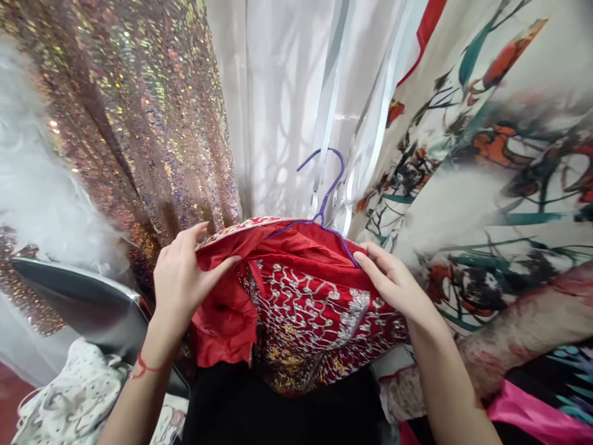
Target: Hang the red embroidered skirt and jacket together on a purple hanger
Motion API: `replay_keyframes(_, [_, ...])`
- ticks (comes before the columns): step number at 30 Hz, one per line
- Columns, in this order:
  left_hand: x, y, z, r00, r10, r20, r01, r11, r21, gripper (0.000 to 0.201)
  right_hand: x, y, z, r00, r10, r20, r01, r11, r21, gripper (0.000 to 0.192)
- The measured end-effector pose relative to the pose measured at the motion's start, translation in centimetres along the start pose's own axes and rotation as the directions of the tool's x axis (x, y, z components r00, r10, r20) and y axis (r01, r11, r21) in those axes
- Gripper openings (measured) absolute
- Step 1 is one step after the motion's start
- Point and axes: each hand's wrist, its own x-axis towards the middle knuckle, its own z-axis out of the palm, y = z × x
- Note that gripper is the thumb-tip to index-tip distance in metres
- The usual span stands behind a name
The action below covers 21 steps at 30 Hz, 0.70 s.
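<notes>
At left, dark glossy panel (78, 303) before sequined fabric (162, 105). Next, left hand (178, 272), fingers clamped on red embroidered garment (315, 309), stretched between both hands. Then purple hanger (323, 213) inside the garment's opening, hook upward. Lastly right hand (393, 281), fingers clamped on the garment's edge, near floral fabric (491, 154).

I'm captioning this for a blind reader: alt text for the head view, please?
A person's left hand and right hand hold the open edge of a red garment with silver embroidery, a purple hanger sticking up from inside. Behind hang sequinned fabric, sheer white fabric and floral-print fabric.
</notes>
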Motion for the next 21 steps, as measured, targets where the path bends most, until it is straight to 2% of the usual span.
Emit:
replay_keyframes(2, [-1.4,-1.7,0.4,0.992,-0.123,0.007,0.123,0.988,-0.091,0.073,-0.1,0.5,0.6,1.000,0.021,0.000,-0.021,0.999,0.035,0.033])
replay_keyframes(4, [-2.9,-2.8,1.1,0.981,-0.194,0.028,0.195,0.952,-0.236,0.069,-0.2,0.6,0.8,0.999,0.035,-0.004,-0.035,0.998,0.044,0.032])
replay_keyframes(5, [-3.6,-3.0,1.5,0.975,-0.224,0.004,0.215,0.930,-0.298,0.069,-0.2,0.7,0.8,0.999,0.035,-0.007,-0.035,0.998,0.045,0.032])
replay_keyframes(7, [-5.4,-2.6,2.7,0.948,-0.293,-0.122,0.236,0.907,-0.348,0.074,-0.1,0.7,0.8,1.000,0.029,-0.009,-0.028,0.998,0.049,0.031])
replay_keyframes(9, [-7.1,-1.4,4.2,0.900,-0.346,-0.266,0.265,0.917,-0.299,0.081,0.0,0.7,0.8,1.000,0.022,-0.011,-0.022,0.999,0.048,0.030])
replay_keyframes(12, [-8.8,0.2,6.2,0.875,-0.366,-0.317,0.299,0.923,-0.241,0.079,0.1,0.8,0.9,1.000,0.022,-0.011,-0.021,0.999,0.034,0.030])
replay_keyframes(15, [-8.3,0.0,7.1,0.872,-0.426,-0.239,0.384,0.901,-0.203,0.071,0.0,0.9,0.9,1.000,0.011,-0.024,-0.011,1.000,0.007,0.031])
replay_keyframes(18, [-5.8,-1.8,7.2,0.879,-0.474,-0.048,0.470,0.880,-0.067,0.049,-0.2,1.0,1.1,0.999,0.021,-0.025,-0.021,1.000,-0.010,0.032])
replay_keyframes(19, [-4.8,-2.6,7.2,0.885,-0.465,0.003,0.465,0.885,-0.013,0.040,-0.3,1.0,1.2,0.999,0.029,-0.024,-0.029,1.000,-0.012,0.033])
replay_keyframes(21, [-2.3,-3.9,7.2,0.901,-0.435,0.005,0.434,0.899,0.053,0.031,-0.3,0.9,1.5,0.999,0.042,-0.029,-0.042,0.999,-0.008,0.032])
